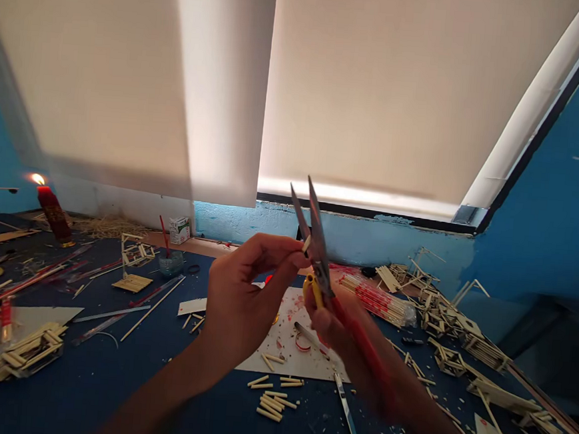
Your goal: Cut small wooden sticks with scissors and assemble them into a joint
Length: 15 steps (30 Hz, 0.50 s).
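Observation:
Between thumb and forefinger, my left hand [248, 291] pinches a short pale wooden stick [307, 244]. My right hand [334, 321] is wrapped round the red handles of a pair of shears [318, 236], with a yellow part near the pivot. The shears' blades point up and stand apart, and the stick's end lies at them. Below, cut stick pieces [272, 405] lie on the dark blue table. A white sheet [289, 310] under my hands carries scraps, a red-and-white ring [303, 342] and more pieces. A cutter knife [348, 415] lies at its front edge.
A lit candle [52, 212] stands in a red bottle at the far left. Stick models [33, 354] sit on the left, others [454, 323] along the right. A packet of sticks [376, 301], a glass jar [171, 262] and a small box [179, 230] stand towards the wall.

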Tool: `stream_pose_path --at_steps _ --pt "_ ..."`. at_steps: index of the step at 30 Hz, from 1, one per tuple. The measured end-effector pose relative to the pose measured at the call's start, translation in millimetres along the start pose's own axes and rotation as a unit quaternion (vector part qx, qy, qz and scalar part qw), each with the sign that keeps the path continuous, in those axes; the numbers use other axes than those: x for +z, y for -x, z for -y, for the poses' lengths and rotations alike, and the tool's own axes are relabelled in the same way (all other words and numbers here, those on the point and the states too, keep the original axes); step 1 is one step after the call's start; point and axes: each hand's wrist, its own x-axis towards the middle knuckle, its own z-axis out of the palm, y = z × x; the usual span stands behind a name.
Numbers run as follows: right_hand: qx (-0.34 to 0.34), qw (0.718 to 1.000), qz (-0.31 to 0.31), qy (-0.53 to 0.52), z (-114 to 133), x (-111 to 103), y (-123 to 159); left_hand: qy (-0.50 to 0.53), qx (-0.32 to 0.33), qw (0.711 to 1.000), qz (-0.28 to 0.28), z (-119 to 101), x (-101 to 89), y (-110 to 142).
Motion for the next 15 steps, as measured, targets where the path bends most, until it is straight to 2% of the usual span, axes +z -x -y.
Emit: stream_pose_path --at_steps 3,6,12,15 --pt "0.018 0.999 0.043 -0.005 11.5 4.0 1.6 -0.017 0.012 1.000 -0.005 -0.8 -0.7 1.1" --pt "0.013 0.999 0.051 -0.002 14.4 7.3 1.7 -0.038 0.023 0.999 -0.012 -1.7 -2.4 1.3" --pt "0.003 0.998 0.038 0.041 10.3 9.5 5.4 -0.060 0.027 0.998 -0.018 -3.6 -4.0 3.4" --pt "-0.032 0.997 -0.011 0.066 1.0 16.4 7.2 -0.057 0.028 0.998 -0.021 -4.4 -4.0 5.1"
